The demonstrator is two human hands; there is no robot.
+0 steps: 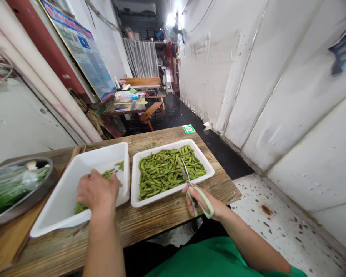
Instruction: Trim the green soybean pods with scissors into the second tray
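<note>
Over the left white plastic tray (64,182) my left hand (98,189) reaches down with its thumb apart from the fingers; the fingertips are partly hidden and I make out nothing held in them. A small scatter of green soybean pods lies in that tray, around and under the hand. My right hand (216,206) is closed on a pair of scissors (207,201) with pale green handles. Their blades point up and away, slightly parted, over the near edge of the right white tray (134,188). Many green soybean pods (164,171) fill the right tray.
Both trays stand on a wooden table (150,223). At the left a metal bowl (44,188) holds leafy greens in plastic. A green QR code card (188,129) lies at the far corner. Beyond are a cluttered table (123,107) and a wooden bench (152,110). A white wall runs along the right.
</note>
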